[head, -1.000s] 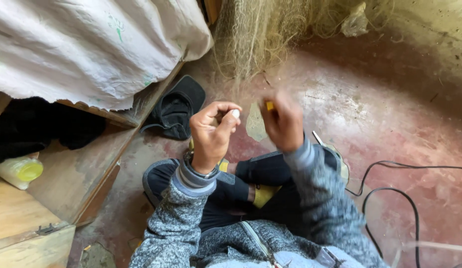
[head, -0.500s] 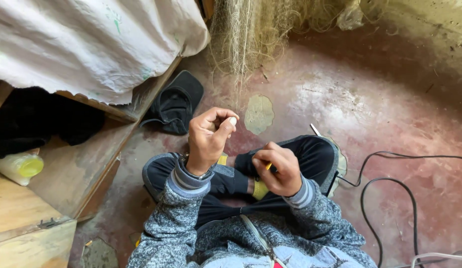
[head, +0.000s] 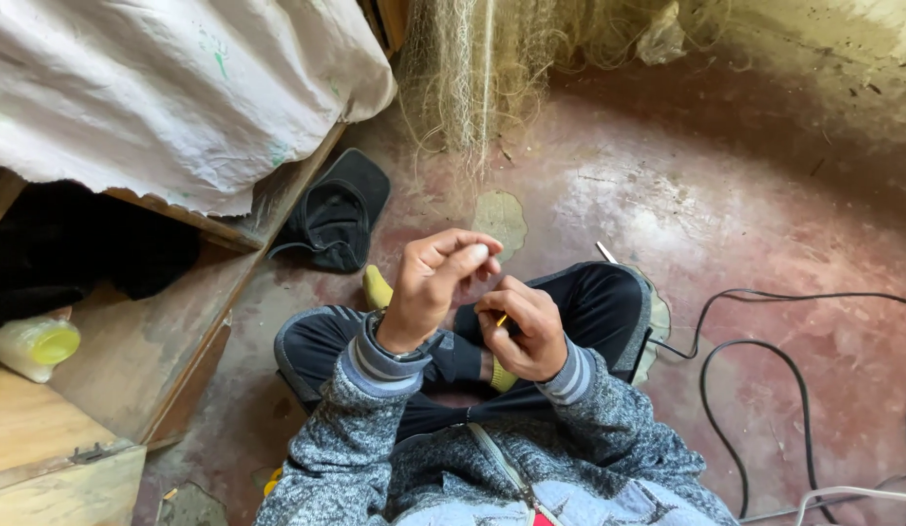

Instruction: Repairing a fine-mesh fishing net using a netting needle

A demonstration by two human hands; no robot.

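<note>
Right hand [head: 526, 336], grip pinching slim yellow needle [head: 501, 319] over crossed legs; its visible tip points up-left, long axis diagonal. Left hand [head: 435, 287] raised, fingertips pressed together. Fine fibrous netting [head: 463, 88] hangs beyond.

- The sweater [head: 375, 458] is speckled grey, with striped cuffs in grey and light blue.
- The pants [head: 589, 302] are black.
- The socks [head: 377, 287] are yellow.
- The floor [head: 745, 214] is dull red with pale worn patches.
- The net [head: 472, 68] is pale tan.
- The cloth [head: 161, 88] is white with small green marks.
- The cables [head: 765, 360] are black.
- The bottle cap [head: 54, 343] is yellow.
</note>
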